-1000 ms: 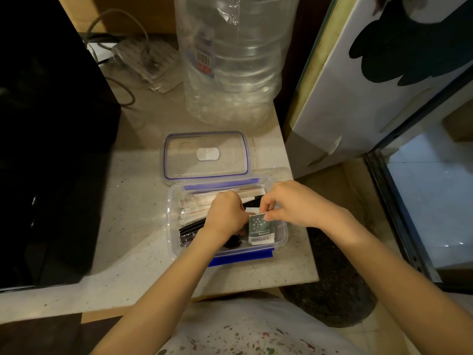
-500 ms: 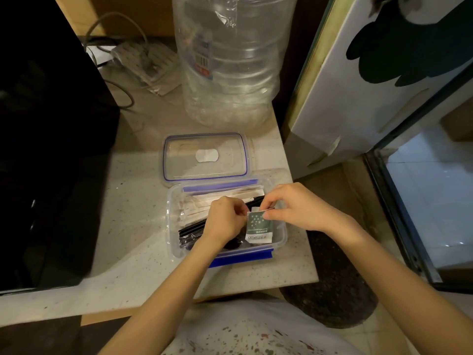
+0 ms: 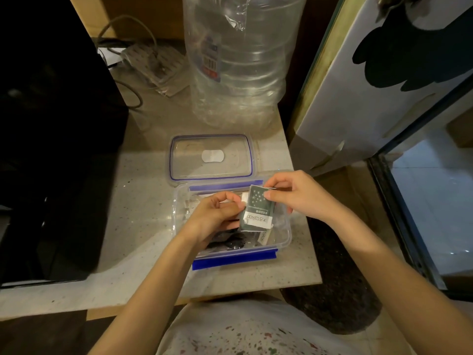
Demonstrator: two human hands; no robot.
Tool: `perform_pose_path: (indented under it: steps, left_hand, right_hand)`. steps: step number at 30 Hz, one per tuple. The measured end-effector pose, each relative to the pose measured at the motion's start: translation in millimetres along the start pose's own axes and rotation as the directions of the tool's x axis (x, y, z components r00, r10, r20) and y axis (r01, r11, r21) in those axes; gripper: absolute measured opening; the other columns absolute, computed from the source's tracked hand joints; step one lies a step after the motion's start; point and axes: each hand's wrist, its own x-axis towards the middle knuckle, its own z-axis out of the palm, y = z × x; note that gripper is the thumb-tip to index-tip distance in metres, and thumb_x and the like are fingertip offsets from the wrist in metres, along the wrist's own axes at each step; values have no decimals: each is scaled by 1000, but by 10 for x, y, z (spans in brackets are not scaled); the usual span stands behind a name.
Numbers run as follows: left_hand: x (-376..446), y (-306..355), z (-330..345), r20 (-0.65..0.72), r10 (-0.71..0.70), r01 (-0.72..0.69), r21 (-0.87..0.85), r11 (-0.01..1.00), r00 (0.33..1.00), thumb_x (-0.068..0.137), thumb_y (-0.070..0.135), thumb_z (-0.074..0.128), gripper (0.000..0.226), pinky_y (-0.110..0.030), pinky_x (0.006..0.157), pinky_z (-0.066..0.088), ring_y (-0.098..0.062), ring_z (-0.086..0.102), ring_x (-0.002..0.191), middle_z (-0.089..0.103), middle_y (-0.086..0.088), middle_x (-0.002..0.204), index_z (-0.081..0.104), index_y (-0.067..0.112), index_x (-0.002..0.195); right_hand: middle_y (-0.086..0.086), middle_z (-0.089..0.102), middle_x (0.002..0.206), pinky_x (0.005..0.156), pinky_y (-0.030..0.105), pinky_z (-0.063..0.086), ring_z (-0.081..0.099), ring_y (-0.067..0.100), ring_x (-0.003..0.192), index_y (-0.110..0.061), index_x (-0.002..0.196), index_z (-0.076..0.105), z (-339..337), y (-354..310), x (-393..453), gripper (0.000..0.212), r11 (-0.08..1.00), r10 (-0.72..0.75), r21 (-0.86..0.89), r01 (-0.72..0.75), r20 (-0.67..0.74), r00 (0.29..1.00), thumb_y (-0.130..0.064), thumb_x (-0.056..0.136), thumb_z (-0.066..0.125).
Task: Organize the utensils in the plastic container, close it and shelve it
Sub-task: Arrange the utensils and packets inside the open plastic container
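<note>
A clear plastic container (image 3: 286, 235) with blue clips stands open on the speckled counter (image 3: 143, 201). Its clear lid (image 3: 211, 156) lies flat just behind it. Above the container, my right hand (image 3: 294, 194) pinches the top of a small green and white packet (image 3: 257, 208). My left hand (image 3: 217, 216) curls at the packet's left edge and grips it together with a white wrapper. Black plastic utensils (image 3: 230, 243) lie in the container's near part, partly hidden by my left hand. Another packet (image 3: 263, 238) leans inside at the right.
A large clear water bottle (image 3: 240, 60) stands behind the lid. A black appliance (image 3: 51, 149) fills the left side. A power strip with cables (image 3: 151, 62) lies at the back. A white board (image 3: 384, 73) leans at the right, beyond the counter's edge.
Both hands have lifted the green packet up out of the container; my right hand moved up and to the right with it.
</note>
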Motion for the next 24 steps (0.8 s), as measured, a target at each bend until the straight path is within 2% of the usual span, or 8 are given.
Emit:
perform_pose_path:
  steps: [2,6,9,14,18,22,24]
  left_hand:
    - [-11,5,10,-4,-8,8,-62,998,1000,88,6,57,13,-19,57,59,-11,72,67,76,1,70,64,15,80]
    - [-35,13,13,-24,-28,25,-130,991,999,87,6,57,14,-19,56,59,-12,73,69,77,-3,76,70,13,88]
    - [-30,7,20,-57,-31,24,-123,992,998,89,11,56,15,-24,66,60,-17,72,81,74,-8,90,70,12,94]
    - [-26,29,67,-10,-47,45,-128,991,999,94,28,47,24,-29,83,51,-19,67,91,75,-2,89,69,19,92]
    - [-44,15,87,59,-56,63,-120,991,997,91,21,54,18,-36,92,49,-22,64,97,69,-7,102,64,20,105]
    - [-36,-38,64,42,-47,52,-133,990,998,90,12,54,23,-33,77,58,-23,66,94,69,-9,103,61,20,111]
    - [-28,-46,17,3,-57,57,-159,986,998,91,10,53,22,-33,74,59,-23,66,93,68,-9,104,61,20,108]
  right_hand:
    - [2,69,96,41,14,47,67,15,78,-20,93,62,28,-7,15,7,999,29,37,-29,21,999,-15,88,60]
    - [-2,65,95,43,18,52,66,13,78,-25,95,59,76,-28,27,13,996,48,72,-52,53,997,-14,88,60]
    - [3,66,96,47,19,55,67,13,79,-22,95,62,103,-39,52,15,988,59,142,-65,44,997,-10,86,62]
    - [13,67,103,52,22,58,68,21,89,-20,93,66,145,-3,117,16,973,90,214,-81,-31,995,-8,83,66]
    - [15,65,105,53,24,59,68,25,88,-12,100,68,194,4,147,20,977,94,200,-74,-92,991,-6,81,68]
    - [12,66,108,54,21,59,68,22,89,-10,109,65,235,-11,138,29,988,71,142,-60,-79,994,-7,80,69]
    - [12,65,110,57,21,59,68,20,89,-9,118,60,220,-12,129,34,976,100,199,-89,-48,994,-9,84,65]
